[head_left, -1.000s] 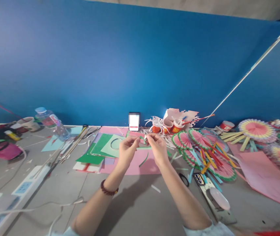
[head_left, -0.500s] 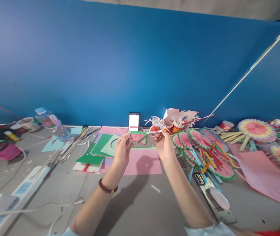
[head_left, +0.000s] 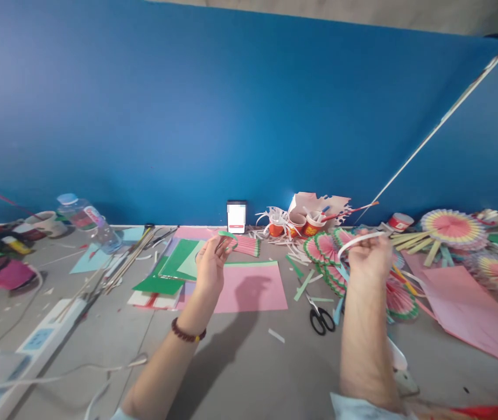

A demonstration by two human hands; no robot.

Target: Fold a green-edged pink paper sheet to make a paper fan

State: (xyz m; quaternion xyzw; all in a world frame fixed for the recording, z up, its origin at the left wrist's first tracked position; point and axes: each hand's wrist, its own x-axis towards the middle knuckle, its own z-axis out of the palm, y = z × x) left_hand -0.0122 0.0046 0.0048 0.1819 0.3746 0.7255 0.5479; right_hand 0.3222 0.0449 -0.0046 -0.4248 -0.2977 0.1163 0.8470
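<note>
Head view: the right hand (head_left: 370, 258), right of frame centre, pinches a white strip (head_left: 360, 237) curving leftward, while the left hand (head_left: 210, 263), mid-frame, pinches a green strip (head_left: 228, 234), nearer the pleated paper (head_left: 249, 245) just to its right.

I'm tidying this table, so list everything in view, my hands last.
Water bottle: one, clear, far left
Power strip: one, white, near left
Sticks: several, tan, left
Paper sheets: several, mostly green or pink, centre, right
Upright phone: one, black, against partition
Partition: one, blue, behind
Paper cups: three, red and white, far centre
Scissors: one, black handles, right of centre
Paper rosettes: several, mainly pink, right
Scraps: many, mixed, scattered
Left hand: one, brown bracelet, centre, holding green strip
Right hand: one, blue cuff, right, holding white strip
</note>
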